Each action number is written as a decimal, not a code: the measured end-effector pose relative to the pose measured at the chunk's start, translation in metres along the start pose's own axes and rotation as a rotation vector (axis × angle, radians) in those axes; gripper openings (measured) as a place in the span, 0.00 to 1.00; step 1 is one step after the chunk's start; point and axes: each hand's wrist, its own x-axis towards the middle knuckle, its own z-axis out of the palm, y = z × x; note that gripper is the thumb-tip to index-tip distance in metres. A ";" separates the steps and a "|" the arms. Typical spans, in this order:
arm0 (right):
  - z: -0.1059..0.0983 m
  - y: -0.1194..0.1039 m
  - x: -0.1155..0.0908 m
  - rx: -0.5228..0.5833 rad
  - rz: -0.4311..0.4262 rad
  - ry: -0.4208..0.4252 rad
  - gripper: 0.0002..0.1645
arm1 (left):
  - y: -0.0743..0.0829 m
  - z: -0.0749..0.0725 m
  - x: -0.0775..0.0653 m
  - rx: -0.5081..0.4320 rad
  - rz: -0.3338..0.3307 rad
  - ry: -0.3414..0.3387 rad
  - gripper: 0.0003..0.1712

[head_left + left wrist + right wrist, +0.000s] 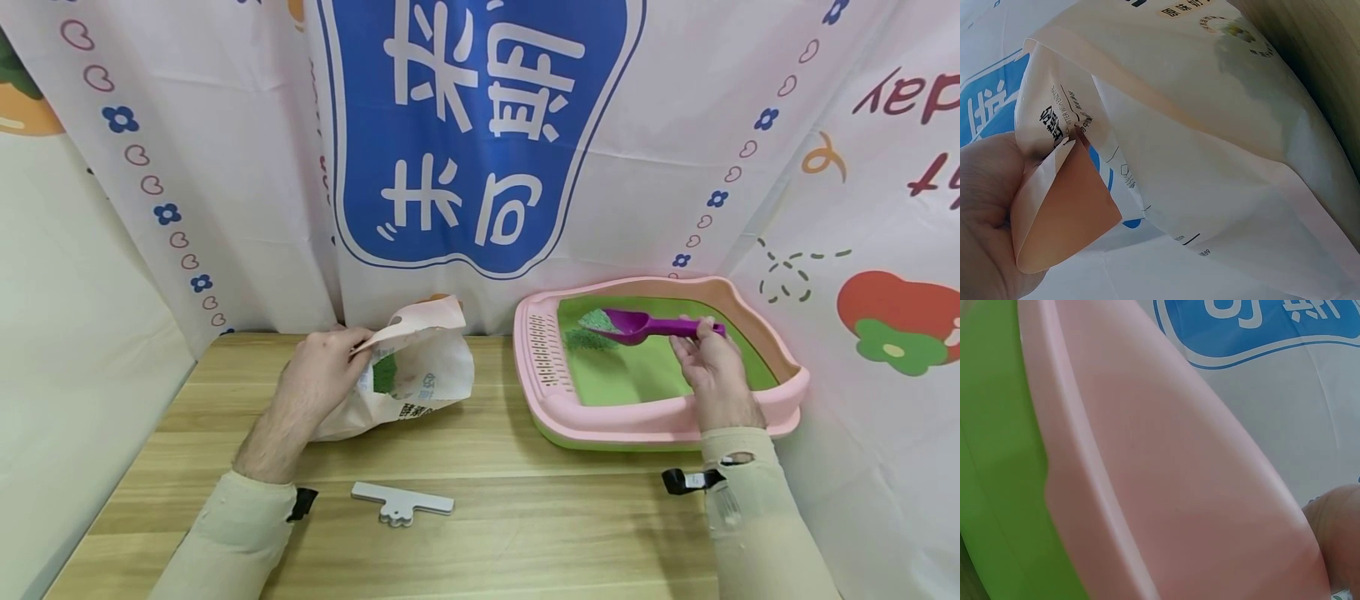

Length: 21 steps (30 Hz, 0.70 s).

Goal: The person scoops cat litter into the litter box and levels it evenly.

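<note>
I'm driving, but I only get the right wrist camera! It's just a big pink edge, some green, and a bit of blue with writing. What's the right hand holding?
Observer: The right hand holds a purple scoop.
Operator: Cool! Is the scoop empty?
Observer: No, there are green granules in it.
Operator: Ooh. And what's the other hand doing?
Observer: The left hand grips an open white bag.
</note>
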 end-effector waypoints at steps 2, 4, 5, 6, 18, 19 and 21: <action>0.001 0.001 0.000 -0.004 -0.009 0.008 0.03 | 0.000 0.000 0.000 0.000 0.000 0.001 0.09; 0.001 0.001 0.000 -0.013 -0.015 0.013 0.03 | 0.000 0.000 0.000 -0.002 0.001 0.001 0.08; 0.002 0.002 0.000 -0.021 -0.016 0.017 0.04 | 0.000 0.000 0.000 -0.002 0.001 0.001 0.08; 0.002 0.002 -0.001 -0.028 -0.015 0.018 0.04 | 0.000 0.000 0.000 -0.001 0.002 0.001 0.08; 0.004 0.002 0.000 -0.078 -0.051 0.030 0.04 | 0.000 -0.001 0.000 0.003 -0.001 0.001 0.08; 0.004 0.001 0.000 -0.076 -0.054 0.032 0.04 | 0.000 -0.001 0.000 0.005 -0.002 0.001 0.08; 0.004 0.001 0.000 -0.069 -0.058 0.044 0.05 | 0.000 -0.001 0.000 0.006 -0.002 -0.001 0.08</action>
